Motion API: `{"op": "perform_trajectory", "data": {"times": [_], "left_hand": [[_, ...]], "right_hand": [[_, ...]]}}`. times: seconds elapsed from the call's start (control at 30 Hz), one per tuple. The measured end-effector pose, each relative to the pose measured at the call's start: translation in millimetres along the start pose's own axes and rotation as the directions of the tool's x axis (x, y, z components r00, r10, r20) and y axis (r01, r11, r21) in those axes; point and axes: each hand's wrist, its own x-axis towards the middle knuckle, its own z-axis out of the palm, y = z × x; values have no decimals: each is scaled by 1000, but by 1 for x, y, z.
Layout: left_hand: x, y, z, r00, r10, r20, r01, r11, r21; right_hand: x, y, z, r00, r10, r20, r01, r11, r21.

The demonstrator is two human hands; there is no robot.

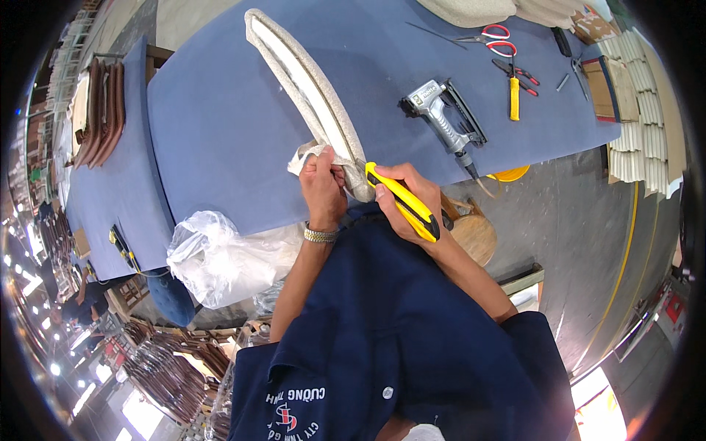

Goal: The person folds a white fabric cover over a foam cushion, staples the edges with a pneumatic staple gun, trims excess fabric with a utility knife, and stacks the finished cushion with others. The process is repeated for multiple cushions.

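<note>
A long curved piece wrapped in beige-grey fabric (323, 88), with a white strip running along its middle, lies on the blue-covered table and reaches to its near edge. My left hand (323, 187) is closed on a loose flap of that fabric near the close end. In my right hand (412, 198) is a yellow and black utility knife (403, 202), its tip at the fabric just right of my left fingers. Whether the blade touches the cloth is too small to tell.
Right of the piece lie a silver staple gun (441, 117) with a hose, yellow-handled pliers (514, 95) and red-handled scissors (496, 40). A clear plastic bag (220, 257) hangs at the near edge. Brown curved wooden parts (101, 110) are stacked at left, and a round wooden stool (474, 239) stands below.
</note>
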Motion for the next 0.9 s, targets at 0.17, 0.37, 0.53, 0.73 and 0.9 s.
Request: {"op": "perform_trajectory", "data": {"times": [0.17,0.37,0.53,0.73,0.9], "left_hand": [[3,-14,5,1000,20,7,-20,999,-39],[4,-21,5,999,3,-33,-6,996,-89],[32,-14,-12,994,-102,-36,75,886,-458],[48,-14,0,998,11,59,-5,995,-100],[44,-12,-23,996,80,32,-82,994,66]], "right_hand": [[-9,-1,-4,999,44,-3,-44,998,-43],[-19,3,-8,999,37,-21,-37,999,-16],[-35,0,-14,995,27,100,-21,998,-63],[-24,11,-25,990,133,36,-137,979,148],[11,33,-70,975,103,-195,-101,995,22]]}}
